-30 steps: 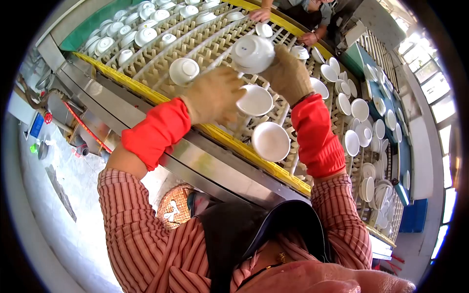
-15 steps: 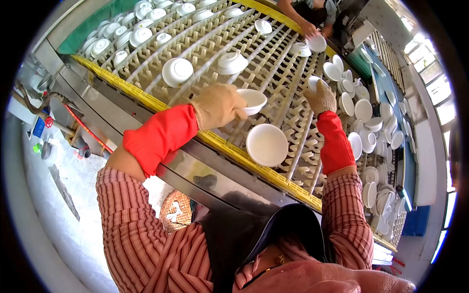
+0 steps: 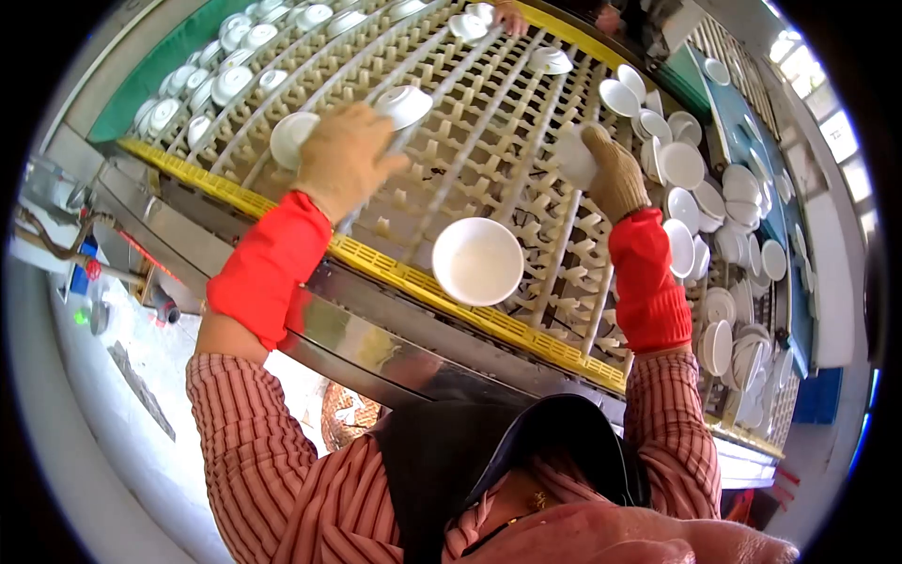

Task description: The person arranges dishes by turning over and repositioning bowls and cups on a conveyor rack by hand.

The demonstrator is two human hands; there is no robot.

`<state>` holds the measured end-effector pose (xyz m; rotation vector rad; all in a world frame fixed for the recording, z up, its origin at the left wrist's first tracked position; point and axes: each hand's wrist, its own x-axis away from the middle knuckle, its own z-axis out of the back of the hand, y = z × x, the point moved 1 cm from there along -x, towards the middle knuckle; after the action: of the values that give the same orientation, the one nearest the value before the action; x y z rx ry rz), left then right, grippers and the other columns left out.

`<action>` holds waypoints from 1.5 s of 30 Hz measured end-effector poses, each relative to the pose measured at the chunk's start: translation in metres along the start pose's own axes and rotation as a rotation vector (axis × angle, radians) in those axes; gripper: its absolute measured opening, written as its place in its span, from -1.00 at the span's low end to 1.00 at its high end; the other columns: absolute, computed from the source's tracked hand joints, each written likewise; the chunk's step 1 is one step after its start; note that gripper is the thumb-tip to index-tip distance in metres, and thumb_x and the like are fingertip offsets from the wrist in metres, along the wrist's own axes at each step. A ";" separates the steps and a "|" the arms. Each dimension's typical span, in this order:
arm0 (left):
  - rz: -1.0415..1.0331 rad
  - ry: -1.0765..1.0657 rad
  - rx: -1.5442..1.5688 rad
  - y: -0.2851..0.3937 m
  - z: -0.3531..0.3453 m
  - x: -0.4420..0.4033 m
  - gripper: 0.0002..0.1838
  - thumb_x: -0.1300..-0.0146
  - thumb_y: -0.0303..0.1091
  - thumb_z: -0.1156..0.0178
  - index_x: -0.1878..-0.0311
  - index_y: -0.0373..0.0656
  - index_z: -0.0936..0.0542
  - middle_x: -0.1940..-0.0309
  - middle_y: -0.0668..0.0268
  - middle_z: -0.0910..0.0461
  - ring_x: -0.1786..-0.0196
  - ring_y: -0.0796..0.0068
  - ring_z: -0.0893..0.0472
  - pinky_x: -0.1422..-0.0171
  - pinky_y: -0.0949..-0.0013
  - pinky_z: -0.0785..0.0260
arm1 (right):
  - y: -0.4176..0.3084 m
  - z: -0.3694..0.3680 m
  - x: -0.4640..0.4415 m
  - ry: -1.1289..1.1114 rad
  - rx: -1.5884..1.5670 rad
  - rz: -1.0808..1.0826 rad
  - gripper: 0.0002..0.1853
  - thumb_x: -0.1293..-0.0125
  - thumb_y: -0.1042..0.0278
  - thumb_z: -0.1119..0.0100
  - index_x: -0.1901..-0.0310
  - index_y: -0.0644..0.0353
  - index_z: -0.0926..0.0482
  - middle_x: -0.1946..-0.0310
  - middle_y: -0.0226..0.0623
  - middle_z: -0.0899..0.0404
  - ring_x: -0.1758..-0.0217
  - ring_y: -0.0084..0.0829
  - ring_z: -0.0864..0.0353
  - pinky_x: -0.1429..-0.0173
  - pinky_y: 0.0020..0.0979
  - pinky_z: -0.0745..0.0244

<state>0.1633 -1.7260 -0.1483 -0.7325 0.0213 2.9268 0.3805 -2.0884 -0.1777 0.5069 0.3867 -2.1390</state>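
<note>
While right fingers [image 3: 598, 141] clasp a blurred bowl [image 3: 573, 160] | left fingers [image 3: 364, 127] curved, grip unclear | round bowl [image 3: 477, 261] mouth-up

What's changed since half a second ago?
Left hand moved up and left in view; whether it released its bowl is hidden. The large face-up bowl shifted left in view, still face-up. Right hand still holds a white bowl.

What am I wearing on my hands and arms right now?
Your left hand and right hand wear tan fabric gloves. Bright red cuffs cover the wrists, and the pinkish shirt sleeves have dark lengthwise stripes.
</note>
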 end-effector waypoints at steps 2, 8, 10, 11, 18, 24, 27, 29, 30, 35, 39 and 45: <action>-0.336 0.064 0.068 0.043 0.015 -0.013 -0.62 -0.24 -0.20 -0.46 -0.04 -0.23 -0.75 0.09 0.15 -0.71 -0.04 -0.03 -0.70 -0.27 -0.02 -0.58 | -0.039 0.014 -0.015 0.047 -0.161 -0.109 -0.48 -0.38 0.49 -0.51 -0.35 0.20 -0.60 -0.07 0.11 -0.84 -0.19 0.12 -0.87 -0.19 -0.07 -0.84; -0.760 0.122 0.147 0.093 0.010 -0.012 -0.59 -0.12 -0.37 -0.34 -0.08 -0.18 -0.71 0.00 0.14 -0.71 -0.11 0.07 -0.73 -0.42 0.01 -0.59 | -0.111 0.006 -0.066 -0.246 -0.334 -0.234 -0.54 -0.54 0.09 -0.50 -0.26 0.22 -0.64 -0.11 -0.07 -0.84 -0.13 -0.14 -0.87 -0.18 -0.16 -0.78; -0.802 0.120 0.142 0.095 0.010 -0.013 -0.63 -0.13 -0.35 -0.33 -0.05 -0.16 -0.72 0.00 0.12 -0.74 -0.11 0.06 -0.74 -0.41 0.05 -0.61 | -0.091 -0.013 -0.043 -0.153 -0.542 -0.214 -0.51 -0.60 0.06 -0.42 -0.32 0.28 -0.67 -0.13 -0.16 -0.83 -0.13 -0.27 -0.83 -0.18 -0.23 -0.74; -0.824 0.119 0.128 0.099 0.012 -0.013 -0.63 -0.14 -0.35 -0.33 -0.05 -0.17 -0.72 0.00 0.11 -0.74 -0.12 0.06 -0.74 -0.41 0.05 -0.61 | -0.083 -0.016 -0.028 -0.147 -0.820 -0.422 -0.46 -0.61 0.03 -0.40 -0.37 0.30 -0.67 -0.15 -0.18 -0.84 -0.14 -0.33 -0.81 -0.21 -0.28 -0.72; -0.804 -0.091 0.163 0.135 0.019 -0.010 -0.80 -0.16 -0.29 -0.40 0.24 -0.21 -0.78 0.01 0.11 -0.76 -0.18 0.09 -0.70 -0.44 0.09 -0.56 | 0.029 0.060 0.095 -0.039 -0.065 -0.602 -0.31 -0.39 -0.05 -0.48 -0.32 0.35 -0.54 0.01 0.17 -0.78 -0.18 0.15 -0.78 -0.26 0.05 -0.64; 0.265 -0.749 0.751 0.136 0.024 0.002 -0.89 -0.48 -0.37 -0.39 0.14 -0.14 -0.86 0.08 0.24 -0.79 -0.03 0.34 -0.74 -0.11 0.17 -0.68 | 0.120 0.048 0.216 -0.187 0.269 -0.640 -0.44 -0.45 0.02 -0.43 -0.25 0.34 -0.67 -0.05 0.21 -0.79 -0.17 0.18 -0.79 -0.39 0.04 -0.60; -0.426 -0.136 0.423 0.085 -0.005 0.012 -0.70 -0.69 -0.38 -0.06 -0.19 -0.21 -0.76 -0.01 0.02 -0.81 -0.18 0.16 -0.80 -0.24 0.21 -0.70 | 0.111 0.059 0.214 -0.215 0.270 -0.581 -0.62 -0.57 0.16 -0.27 -0.22 0.23 -0.72 -0.09 0.03 -0.81 -0.10 0.20 -0.81 -0.22 0.11 -0.70; -0.365 0.060 0.383 0.086 0.009 0.001 -0.71 -0.46 -0.32 -0.32 -0.14 -0.25 -0.74 -0.06 0.03 -0.83 -0.11 0.04 -0.82 -0.25 0.16 -0.69 | 0.136 0.047 0.206 -0.277 0.247 -0.501 -0.60 -0.51 0.29 -0.29 -0.31 0.17 -0.66 -0.07 0.06 -0.81 -0.09 0.22 -0.81 -0.14 0.12 -0.75; -0.158 -0.043 0.505 0.083 0.008 -0.002 -0.66 -0.40 -0.23 -0.44 -0.11 -0.24 -0.76 0.00 0.00 -0.83 -0.01 0.02 -0.84 -0.19 0.08 -0.69 | 0.140 0.049 0.203 -0.215 0.180 -0.499 -0.53 -0.45 0.39 -0.33 -0.37 0.14 -0.62 -0.06 0.08 -0.81 -0.08 0.23 -0.81 -0.11 0.11 -0.77; 0.169 -0.215 0.563 0.099 -0.044 -0.017 -0.59 -0.46 0.02 -0.42 -0.07 -0.14 -0.81 0.21 0.02 -0.84 0.09 -0.08 -0.82 0.02 -0.05 -0.64 | 0.043 0.075 0.111 0.085 -0.021 -0.150 -0.33 -0.35 0.43 -0.57 -0.46 0.21 -0.52 -0.15 0.13 -0.80 -0.13 0.17 -0.86 -0.30 -0.03 -0.78; -0.049 -0.100 -0.085 0.103 -0.025 -0.030 -0.54 -0.52 -0.03 -0.35 -0.17 -0.27 -0.78 0.03 0.03 -0.82 -0.06 -0.14 -0.73 -0.26 -0.06 -0.52 | -0.031 0.063 0.039 0.081 -0.306 -0.263 -0.43 -0.51 0.28 -0.48 -0.45 0.23 -0.53 -0.11 0.08 -0.82 -0.16 0.05 -0.88 -0.28 -0.05 -0.83; -0.076 -0.038 -0.037 0.090 -0.033 -0.015 -0.55 -0.38 -0.04 -0.47 -0.06 -0.27 -0.77 0.08 0.02 -0.76 -0.09 -0.07 -0.71 -0.26 -0.07 -0.50 | -0.009 0.010 0.050 -0.145 -0.580 -0.449 -0.36 -0.66 -0.23 -0.02 0.03 0.29 -0.78 0.11 0.00 -0.83 -0.03 -0.08 -0.83 -0.22 -0.05 -0.66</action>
<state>0.1808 -1.8189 -0.1720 -0.6679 -0.0626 2.8745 0.3441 -2.1229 -0.1925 -0.0795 1.0738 -2.3176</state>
